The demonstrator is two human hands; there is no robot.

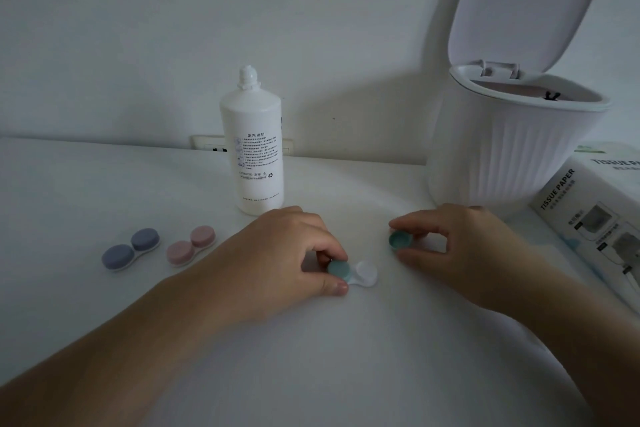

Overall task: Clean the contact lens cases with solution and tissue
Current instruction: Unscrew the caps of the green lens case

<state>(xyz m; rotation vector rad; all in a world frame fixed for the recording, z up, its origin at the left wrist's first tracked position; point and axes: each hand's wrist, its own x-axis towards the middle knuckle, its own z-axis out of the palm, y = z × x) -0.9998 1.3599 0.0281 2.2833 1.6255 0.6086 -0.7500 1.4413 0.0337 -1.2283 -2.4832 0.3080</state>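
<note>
Left hand (294, 250): thumb and fingers curled, pinching the green cap (338, 270) that sits on one well of the green contact lens case (356, 274). The case lies flat on the white table (311, 357), near centre. Its other well, at 3 o'clock from the capped one, is uncovered and shows white.

Right hand (464, 246): at 2 o'clock from the case, apart from it. Thumb and fingertips pinch the loose green cap (400, 240), hollow side facing the camera, held just above the table.

Solution bottle (254, 146): upright, white, cap on, at 12 o'clock from the left hand, close behind the knuckles.

Pink case (191, 246) and blue case (131, 249): both capped, flat on the table at 9 o'clock from the left hand, pink nearer, blue beyond.

Tissue paper pack (595, 218): at 3 o'clock from the right hand, at the frame edge.

Small white bin (512, 149): lid raised, at 12 o'clock from the right hand.
</note>
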